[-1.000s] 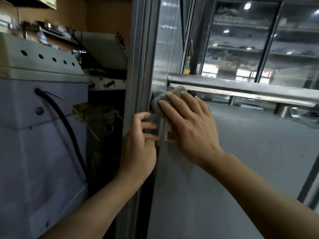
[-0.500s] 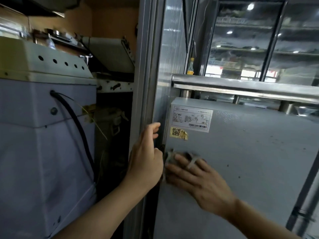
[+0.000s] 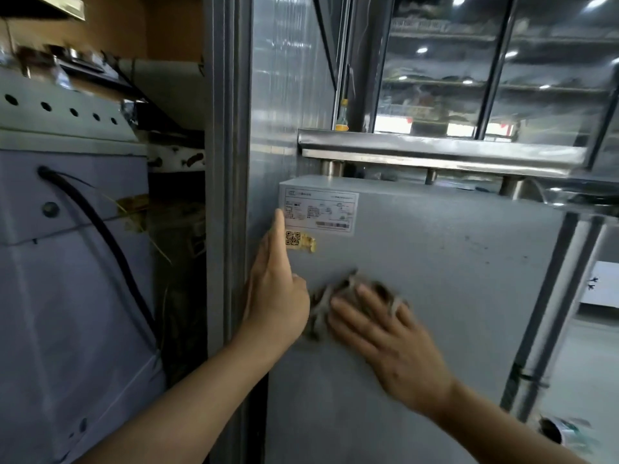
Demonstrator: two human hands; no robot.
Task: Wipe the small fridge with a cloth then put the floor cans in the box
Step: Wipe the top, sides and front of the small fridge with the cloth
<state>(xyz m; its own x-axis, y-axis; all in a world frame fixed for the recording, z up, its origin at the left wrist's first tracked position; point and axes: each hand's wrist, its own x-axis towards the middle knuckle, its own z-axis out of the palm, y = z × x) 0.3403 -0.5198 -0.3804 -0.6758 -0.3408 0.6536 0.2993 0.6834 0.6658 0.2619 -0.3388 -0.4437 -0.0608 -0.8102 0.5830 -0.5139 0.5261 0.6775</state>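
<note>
The small grey fridge (image 3: 452, 279) fills the middle and right of the head view, showing a side panel with a white label and a yellow QR sticker near its top left corner. My right hand (image 3: 385, 333) presses a blurred grey cloth (image 3: 338, 293) flat against that panel, fingers spread and fairly straight. My left hand (image 3: 278, 289) rests on the fridge's left edge, index finger pointing up beside the label. A can (image 3: 556, 433) lies on the floor at the lower right.
A steel shelf rail (image 3: 435, 145) runs just above the fridge. A grey metal post (image 3: 224, 195) stands left of it. Further left is a pale machine housing (image 3: 67, 279) with a black cable. Glass doors are behind the rail.
My right hand with the cloth has slid down from the fridge's top corner to mid-panel, then a little to the right. My left hand has straightened its index finger along the edge.
</note>
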